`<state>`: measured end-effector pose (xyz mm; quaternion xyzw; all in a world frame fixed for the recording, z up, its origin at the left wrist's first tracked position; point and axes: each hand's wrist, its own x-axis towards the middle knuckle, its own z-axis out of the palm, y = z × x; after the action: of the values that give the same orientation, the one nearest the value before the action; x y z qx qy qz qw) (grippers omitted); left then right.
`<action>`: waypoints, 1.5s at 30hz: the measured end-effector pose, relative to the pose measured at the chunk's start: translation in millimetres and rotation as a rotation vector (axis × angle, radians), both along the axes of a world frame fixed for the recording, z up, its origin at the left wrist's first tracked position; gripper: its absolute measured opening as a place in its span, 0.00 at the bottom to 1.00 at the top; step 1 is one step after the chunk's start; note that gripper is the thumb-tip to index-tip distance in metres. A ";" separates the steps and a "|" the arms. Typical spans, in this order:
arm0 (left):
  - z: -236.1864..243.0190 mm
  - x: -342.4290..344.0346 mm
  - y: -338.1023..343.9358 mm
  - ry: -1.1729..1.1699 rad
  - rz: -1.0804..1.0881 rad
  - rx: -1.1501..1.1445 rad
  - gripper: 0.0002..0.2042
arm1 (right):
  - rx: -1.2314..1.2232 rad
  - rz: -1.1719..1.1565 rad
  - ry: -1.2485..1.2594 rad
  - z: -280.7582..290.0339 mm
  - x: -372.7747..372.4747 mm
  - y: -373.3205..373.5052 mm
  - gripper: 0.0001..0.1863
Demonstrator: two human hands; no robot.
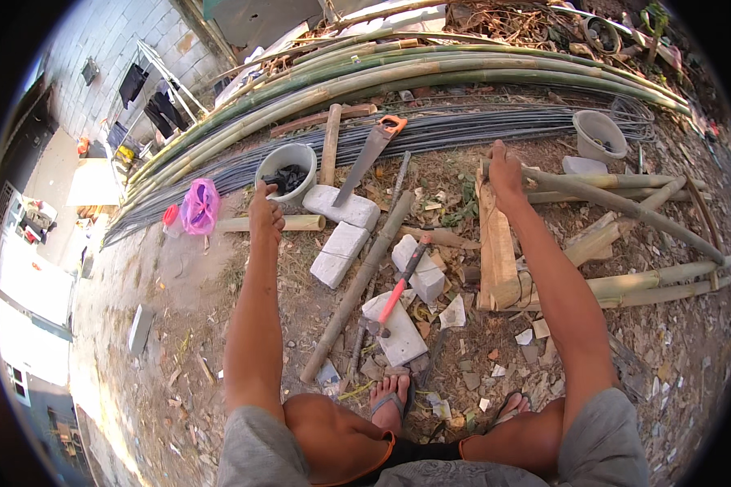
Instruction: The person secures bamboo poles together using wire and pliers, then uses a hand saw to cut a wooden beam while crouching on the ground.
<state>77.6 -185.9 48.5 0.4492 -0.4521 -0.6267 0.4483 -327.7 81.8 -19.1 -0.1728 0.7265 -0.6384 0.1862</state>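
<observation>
My left hand (pixel 266 214) is raised in front of a grey bucket (pixel 307 188) with dark material inside. Its fingers are curled closed, and whatever they may hold is too small to make out. My right hand (pixel 505 172) is closed in a fist above the far end of a wooden board (pixel 496 243). What sits inside that fist is hidden. The board forms the near-left side of a bamboo frame (pixel 650 280) lying on the ground. Between my arms, a hammer (pixel 404 281) with a red and black handle rests on white blocks (pixel 395 329).
A handsaw (pixel 369 159) with an orange handle leans on another white block (pixel 341 206). Long bamboo poles (pixel 430 69) and dark metal rods (pixel 463 128) lie across the back. A pink plastic bag (pixel 200 206) is at left. Rubble and a loose pole (pixel 357 288) lie near my feet.
</observation>
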 end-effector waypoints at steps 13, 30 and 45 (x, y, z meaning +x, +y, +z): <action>28.9 -153.2 149.6 0.157 -0.681 0.263 0.11 | -0.418 0.454 -0.424 85.3 130.6 -17.8 0.14; 11.0 -151.8 173.2 -0.028 -0.841 0.335 0.22 | -0.440 0.030 -0.097 64.7 63.8 -26.9 0.13; -19.7 -165.6 173.5 -0.005 -0.603 0.317 0.19 | -0.751 0.226 -0.519 68.1 48.7 -13.2 0.09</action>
<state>-87.9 -12.4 28.8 0.3609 -0.4628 -0.7924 0.1662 -279.0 68.6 49.0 -0.1408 0.3512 -0.8549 0.3548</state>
